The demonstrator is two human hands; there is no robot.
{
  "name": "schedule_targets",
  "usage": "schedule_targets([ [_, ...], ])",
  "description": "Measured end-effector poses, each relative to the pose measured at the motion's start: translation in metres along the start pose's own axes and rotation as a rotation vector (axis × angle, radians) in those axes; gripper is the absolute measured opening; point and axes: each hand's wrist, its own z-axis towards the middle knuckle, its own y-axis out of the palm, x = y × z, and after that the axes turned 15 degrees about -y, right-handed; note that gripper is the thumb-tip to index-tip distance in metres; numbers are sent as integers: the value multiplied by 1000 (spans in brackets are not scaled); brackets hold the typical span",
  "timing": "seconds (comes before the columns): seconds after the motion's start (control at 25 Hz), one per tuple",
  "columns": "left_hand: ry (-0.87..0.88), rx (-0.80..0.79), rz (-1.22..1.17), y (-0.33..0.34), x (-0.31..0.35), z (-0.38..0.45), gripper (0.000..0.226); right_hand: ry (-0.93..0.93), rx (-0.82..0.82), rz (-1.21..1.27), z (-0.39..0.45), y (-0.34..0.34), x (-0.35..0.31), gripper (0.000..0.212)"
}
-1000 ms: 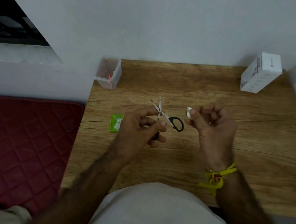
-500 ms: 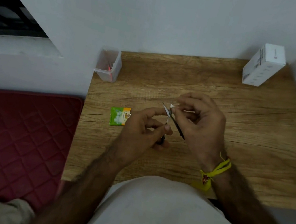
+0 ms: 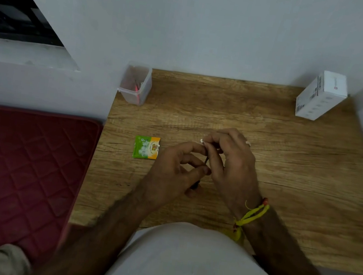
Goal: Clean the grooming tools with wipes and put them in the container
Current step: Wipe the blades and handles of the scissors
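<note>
**Q:** Hands first. What is each one doing?

**A:** I read my left hand (image 3: pixel 177 168) as curled round the black handle end of the scissors (image 3: pixel 206 159); only a thin dark sliver of them shows between the two hands. My right hand (image 3: pixel 233 161) pinches a small white wipe (image 3: pixel 202 141) at its fingertips, against the upper end of the tool. Both hands hover just above the middle of the worktop (image 3: pixel 287 176).

**Q:** Step in hand?

**A:** Wiping the scissors, by my judgement. The blades are hidden, so I cannot tell how clean they are.

**Q:** Next move?

**A:** Draw the wipe along the metal with the pinch kept firm, then carry the scissors far and left to the container (image 3: pixel 135 85). It stands at the far left corner, clear plastic, with something pink already inside.

**Q:** Surroundings?

**A:** A green and orange sachet (image 3: pixel 146 147) lies flat to the left of my hands. A white box (image 3: pixel 319 95) stands at the far right corner. Wood-grain top, grey wall (image 3: pixel 216 24) behind, a dark red quilted mat (image 3: pixel 17 171) to the left.
</note>
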Motion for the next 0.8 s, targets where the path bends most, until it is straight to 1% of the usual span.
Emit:
schedule_targets([
  [0.16, 6, 6, -10, 1, 1, 1, 31, 16, 19, -10, 1, 1, -2, 10],
  [0.28, -30, 6, -20, 1, 1, 1, 30, -37, -24, -16, -1, -1, 2, 14],
  [0.36, -43, -7, -18, 1, 1, 1, 30, -49, -15, -19, -3, -3, 4, 17],
  [0.44, -53, -10, -27, 0, 2, 0, 29, -52, 6, -25, -3, -3, 4, 14],
  [0.56, -57, -1, -36, 1, 5, -2, 28, -63, -24, -32, -4, -4, 4, 13],
  [0.68, -68, 20, -36, 0, 6, -2, 28, -61, -8, -24, -2, -4, 3, 12],
  [0.8, -70, 24, -57, 0, 3, 0, 29, -83, -27, -32, -5, 0, 4, 13],
])
